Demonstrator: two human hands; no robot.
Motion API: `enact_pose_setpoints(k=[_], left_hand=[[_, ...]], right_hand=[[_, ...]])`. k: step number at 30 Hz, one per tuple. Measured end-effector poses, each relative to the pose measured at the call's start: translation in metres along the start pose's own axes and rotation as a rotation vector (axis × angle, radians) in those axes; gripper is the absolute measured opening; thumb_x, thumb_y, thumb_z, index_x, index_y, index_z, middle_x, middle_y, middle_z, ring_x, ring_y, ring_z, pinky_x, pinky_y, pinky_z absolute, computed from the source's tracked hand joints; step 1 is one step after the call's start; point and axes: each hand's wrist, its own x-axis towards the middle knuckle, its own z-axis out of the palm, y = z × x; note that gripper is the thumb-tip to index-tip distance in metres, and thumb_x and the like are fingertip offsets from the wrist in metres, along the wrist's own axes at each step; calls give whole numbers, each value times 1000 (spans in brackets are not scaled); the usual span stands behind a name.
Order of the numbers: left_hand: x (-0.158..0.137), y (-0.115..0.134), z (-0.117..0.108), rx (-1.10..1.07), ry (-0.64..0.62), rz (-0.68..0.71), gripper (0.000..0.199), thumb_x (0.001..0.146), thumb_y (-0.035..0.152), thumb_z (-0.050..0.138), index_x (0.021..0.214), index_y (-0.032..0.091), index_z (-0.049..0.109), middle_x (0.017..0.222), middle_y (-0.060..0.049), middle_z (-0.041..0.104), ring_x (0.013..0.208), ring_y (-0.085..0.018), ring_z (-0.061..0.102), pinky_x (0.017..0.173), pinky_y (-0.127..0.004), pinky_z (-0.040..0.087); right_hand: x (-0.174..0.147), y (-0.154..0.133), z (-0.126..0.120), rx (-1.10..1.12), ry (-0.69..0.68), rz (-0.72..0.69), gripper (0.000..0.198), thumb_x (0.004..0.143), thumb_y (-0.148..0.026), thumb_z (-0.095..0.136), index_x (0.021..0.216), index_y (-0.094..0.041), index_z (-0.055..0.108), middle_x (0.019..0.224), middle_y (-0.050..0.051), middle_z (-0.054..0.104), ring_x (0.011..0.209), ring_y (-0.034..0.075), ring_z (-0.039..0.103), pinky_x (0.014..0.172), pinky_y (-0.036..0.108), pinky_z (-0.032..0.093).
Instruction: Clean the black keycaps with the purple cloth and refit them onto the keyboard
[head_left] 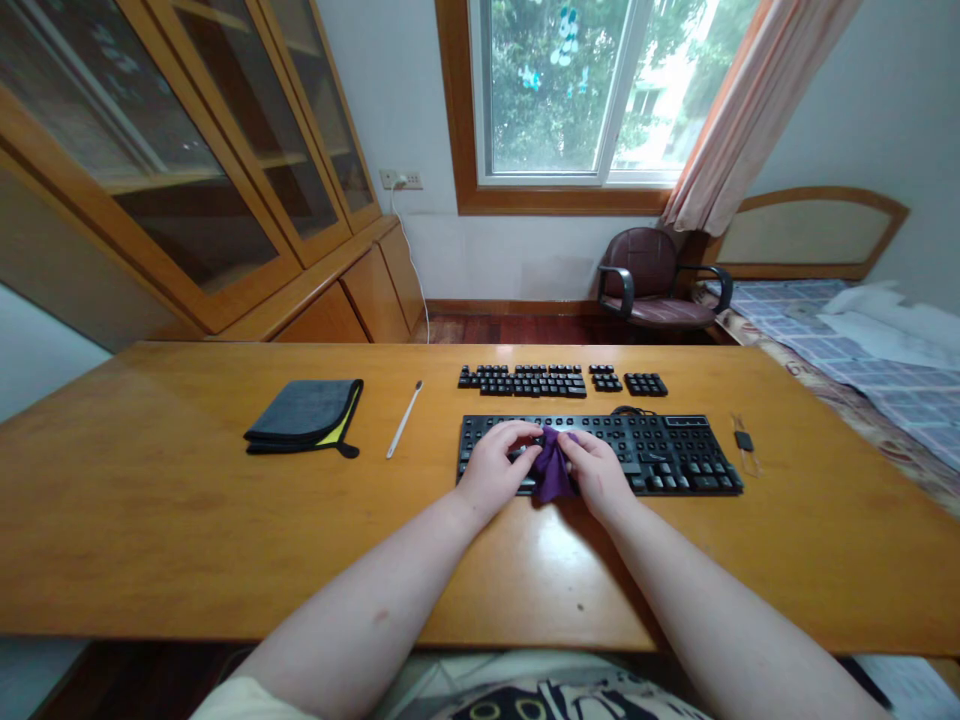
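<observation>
A purple cloth (553, 472) hangs bunched between my two hands, over the middle of a black keyboard (679, 470). My right hand (594, 468) pinches the cloth between thumb and fingers. On its other side, the curled fingers and thumb of my left hand (499, 458) meet the cloth's edge; whether something small is inside the folds is hidden. Many keycaps are off the keyboard, leaving bare switches, while some caps still sit at its lower right. Behind it, loose black keycaps (531, 381) lie in rows, with smaller groups (646, 384) to the right.
Left on the wooden desk (187, 540) are a folded grey cloth (304, 412) with yellow lining and a white toothbrush (405, 420). A wire keycap puller (743, 441) lies right of the keyboard. Beyond the desk stand an armchair (649, 275), a bed and a glass-door cabinet.
</observation>
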Motion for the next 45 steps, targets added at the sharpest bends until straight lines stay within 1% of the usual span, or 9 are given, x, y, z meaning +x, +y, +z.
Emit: enact_pose_setpoints(k=[4, 7, 12, 16, 23, 27, 31, 38, 45], left_hand=[[1, -1, 1, -37, 1, -16, 20, 73, 23, 66, 93, 20, 64, 103, -7, 60, 99, -18, 58, 84, -34, 53], [2, -1, -1, -22, -5, -21, 18, 75, 21, 64, 93, 20, 64, 101, -6, 60, 97, -18, 58, 82, -32, 53], [5, -1, -7, 98, -56, 12, 26, 78, 15, 58, 102, 23, 63, 101, -4, 63, 97, -16, 57, 87, -32, 49], [10, -2, -15, 193, -57, 46, 22, 78, 13, 55, 96, 21, 65, 98, -3, 65, 97, -17, 57, 92, -34, 45], [20, -7, -33, 251, -116, -68, 25, 77, 17, 56, 100, 22, 64, 100, -2, 66, 96, -17, 59, 90, -33, 45], [22, -5, -39, 250, -97, -59, 31, 75, 16, 59, 105, 22, 63, 102, -2, 66, 96, -16, 59, 91, -32, 45], [23, -6, -42, 283, -74, -30, 25, 76, 17, 58, 98, 22, 66, 100, -2, 66, 99, -17, 58, 94, -32, 43], [28, -26, -47, 269, -234, -276, 28, 78, 27, 54, 102, 20, 68, 103, -4, 69, 96, -19, 62, 89, -32, 45], [29, -31, -55, 204, -337, -341, 32, 76, 32, 54, 101, 19, 68, 103, -5, 69, 96, -21, 62, 90, -33, 45]], right_hand=[[-1, -3, 1, -44, -8, -12, 31, 71, -46, 64, 65, -16, 59, 55, -4, 47, 50, 8, 38, 47, 22, 29], [0, -2, 1, -73, -1, -19, 32, 71, -47, 63, 66, -16, 60, 56, -3, 48, 52, 9, 39, 47, 22, 29], [2, 4, -2, -70, 7, -16, 31, 73, -47, 62, 70, -16, 62, 60, -2, 52, 54, 11, 43, 50, 23, 33], [3, 6, -3, -56, 21, -25, 31, 73, -47, 61, 73, -16, 63, 60, -2, 55, 54, 11, 45, 50, 22, 34], [2, 2, -2, -46, 35, 7, 32, 73, -48, 61, 76, -17, 66, 62, -1, 61, 52, 12, 48, 51, 23, 36], [2, 2, -1, -32, 26, 9, 32, 73, -48, 61, 78, -17, 66, 63, 0, 62, 53, 12, 49, 52, 24, 37], [2, 3, -2, -36, 18, -7, 30, 74, -47, 61, 75, -17, 65, 64, -1, 61, 54, 13, 50, 53, 24, 37], [3, 5, -3, -49, 24, 0, 30, 74, -47, 61, 74, -17, 65, 62, -1, 59, 53, 11, 48, 51, 23, 36], [2, 1, -1, -66, 38, 10, 33, 71, -50, 62, 70, -16, 62, 55, -2, 54, 49, 11, 42, 48, 23, 32]])
